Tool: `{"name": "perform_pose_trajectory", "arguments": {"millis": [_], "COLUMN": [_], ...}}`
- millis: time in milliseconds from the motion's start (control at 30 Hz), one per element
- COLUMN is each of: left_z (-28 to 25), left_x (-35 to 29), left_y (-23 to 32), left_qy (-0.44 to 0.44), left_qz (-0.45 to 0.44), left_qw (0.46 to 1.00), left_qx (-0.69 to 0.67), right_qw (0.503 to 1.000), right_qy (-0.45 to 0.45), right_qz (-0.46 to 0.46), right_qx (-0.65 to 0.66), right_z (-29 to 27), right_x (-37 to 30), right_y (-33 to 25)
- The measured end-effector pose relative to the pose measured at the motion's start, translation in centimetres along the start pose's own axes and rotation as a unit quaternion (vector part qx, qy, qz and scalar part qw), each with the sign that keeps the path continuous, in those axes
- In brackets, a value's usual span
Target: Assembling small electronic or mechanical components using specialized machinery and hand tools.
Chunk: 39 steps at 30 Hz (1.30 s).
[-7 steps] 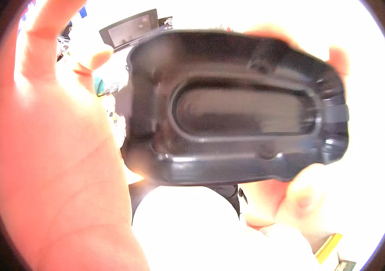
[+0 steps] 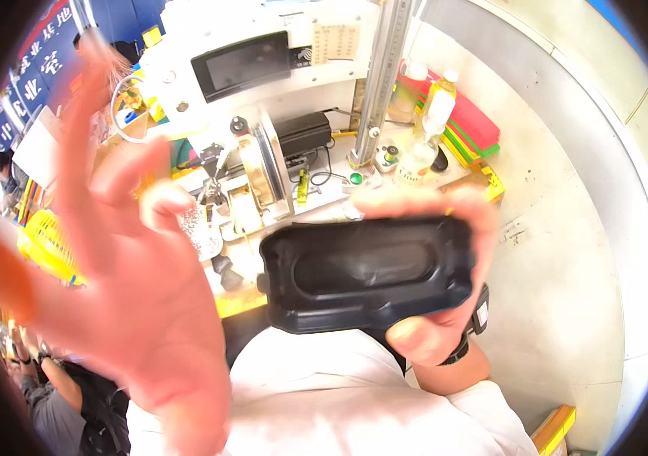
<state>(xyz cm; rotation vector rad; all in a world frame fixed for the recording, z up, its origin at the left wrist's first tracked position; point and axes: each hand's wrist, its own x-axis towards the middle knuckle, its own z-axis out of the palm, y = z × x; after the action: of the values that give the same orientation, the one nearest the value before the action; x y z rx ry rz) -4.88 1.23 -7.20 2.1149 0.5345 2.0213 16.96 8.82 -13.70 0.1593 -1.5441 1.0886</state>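
Two bare hands are raised over a desk [image 2: 239,302], which they partly hide. The right hand [image 2: 485,226] grips one shallow black tray [image 2: 366,267] in front of the wearer's body, thumb on the near edge, fingers along the far edge; the tray covers part of the palm. The left hand [image 2: 145,296], blurred, is beside it, fingers spread wide. Beyond is one dark screen [image 2: 242,65]. One other person [image 2: 66,414], lower left, is partly cut off.

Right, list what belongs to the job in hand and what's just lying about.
Seemingly the job: black plastic tray; right hand, gripping it; left hand, open.

Seemingly lying about, untouched: bottle; red and green stack; yellow slatted item.
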Motion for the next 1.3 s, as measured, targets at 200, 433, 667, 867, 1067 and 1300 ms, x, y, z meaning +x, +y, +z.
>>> {"name": "perform_pose_trajectory", "arguments": {"millis": [200, 433, 667, 867, 1067, 1300], "left_z": [-2.2, -6.3, -9.6, -13.5, -17.0, -18.3], "left_x": [-11.5, -18.8, -22.0, -22.7, -22.9, -23.8], "left_y": [-0.3, 1.2, 1.8, 1.0, 1.3, 1.8], "left_qy": [-0.135, -0.138, -0.160, -0.137, -0.161, -0.164], "left_qz": [-0.306, -0.369, -0.424, -0.390, -0.380, -0.402], "left_qw": [0.940, 0.905, 0.848, 0.822, 0.818, 0.796], "left_qx": [0.063, 0.157, 0.273, 0.392, 0.401, 0.422], "right_qw": [0.987, 0.938, 0.900, 0.893, 0.870, 0.838], "right_qy": [-0.025, -0.035, -0.173, -0.073, -0.159, -0.190], "right_qz": [0.149, 0.336, 0.352, 0.245, 0.263, 0.215], "right_qx": [0.045, 0.079, -0.188, -0.369, -0.386, -0.464], "right_z": [3.6, 8.6, 8.1, 7.1, 11.0, 13.1], "right_x": [-6.5, -12.6, -10.9, -10.9, -8.6, -8.0], "right_y": [2.7, 7.3, 8.9, 11.5, 13.6, 16.5]}}
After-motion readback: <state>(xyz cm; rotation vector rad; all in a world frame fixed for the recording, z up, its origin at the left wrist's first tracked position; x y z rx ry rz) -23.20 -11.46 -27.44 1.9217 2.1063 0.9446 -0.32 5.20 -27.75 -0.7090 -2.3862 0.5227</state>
